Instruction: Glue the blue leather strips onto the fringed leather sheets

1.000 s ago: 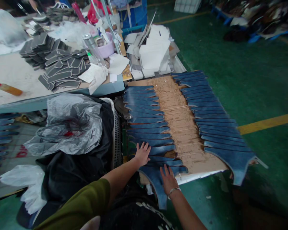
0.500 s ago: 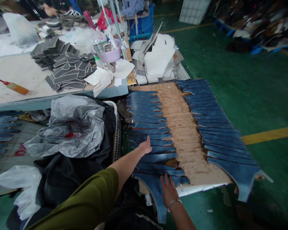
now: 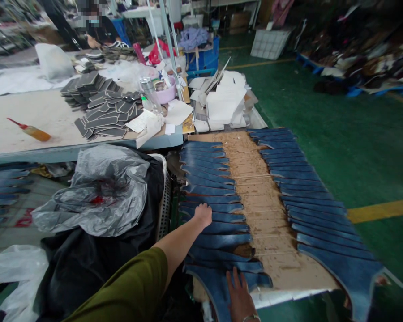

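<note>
Dark blue, curved-edged pieces (image 3: 218,241) overlap in a row down the left side of a brown cardboard sheet (image 3: 265,214). A second row of blue pieces (image 3: 309,188) lies along its right side. My left hand (image 3: 203,214) is on the middle of the left row, its fingers curled; what they hold, if anything, is hidden. Nearer to me, my right hand (image 3: 239,293) rests on the nearest piece of the left row with its fingers spread. A bracelet circles my right wrist.
A white basket (image 3: 163,197) with black cloth and a clear plastic bag (image 3: 110,192) stands left. Behind are a table (image 3: 20,112) with grey pieces (image 3: 104,112), a glue bottle (image 3: 35,133) and a lilac bowl (image 3: 166,93). White sheets (image 3: 226,96) are stacked beyond the cardboard. A person sits far back.
My left hand has gone from a pointing finger to curled fingers at about the same place on the left row. The view has tilted up, showing more of the background.
</note>
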Available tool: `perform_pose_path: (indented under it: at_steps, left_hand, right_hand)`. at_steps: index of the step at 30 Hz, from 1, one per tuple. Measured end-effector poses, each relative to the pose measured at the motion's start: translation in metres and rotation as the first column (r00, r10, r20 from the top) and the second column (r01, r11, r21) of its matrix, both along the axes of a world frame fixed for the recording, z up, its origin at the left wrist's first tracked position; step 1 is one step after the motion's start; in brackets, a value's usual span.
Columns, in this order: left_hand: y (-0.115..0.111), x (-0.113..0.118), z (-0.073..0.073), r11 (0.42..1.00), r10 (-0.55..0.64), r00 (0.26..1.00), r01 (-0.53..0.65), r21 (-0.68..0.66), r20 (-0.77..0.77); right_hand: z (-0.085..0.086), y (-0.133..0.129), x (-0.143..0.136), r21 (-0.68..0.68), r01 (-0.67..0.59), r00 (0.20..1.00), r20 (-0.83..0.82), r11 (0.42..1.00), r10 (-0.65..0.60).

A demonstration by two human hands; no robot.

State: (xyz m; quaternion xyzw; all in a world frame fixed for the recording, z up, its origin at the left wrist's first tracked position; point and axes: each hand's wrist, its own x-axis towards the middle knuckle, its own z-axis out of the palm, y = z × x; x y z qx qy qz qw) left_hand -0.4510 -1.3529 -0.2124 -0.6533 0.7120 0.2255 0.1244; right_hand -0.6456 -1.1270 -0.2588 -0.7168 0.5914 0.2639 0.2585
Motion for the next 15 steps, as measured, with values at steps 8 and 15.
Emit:
perform_pose_path:
  at_steps: [8,15]
  left_hand:
    - [-0.011,0.016,0.0,0.979,-0.126,0.992,0.124,-0.161,0.001]
    - [-0.052,0.025,-0.005,0.97,-0.224,0.974,0.22,-0.107,-0.028]
  right_hand:
    - [-0.012,-0.001,-0.004,-0.007,-0.022,1.0,0.003,1.0,0.022]
    - [-0.014,-0.001,-0.005,-0.032,-0.015,1.0,0.022,0.999,0.016]
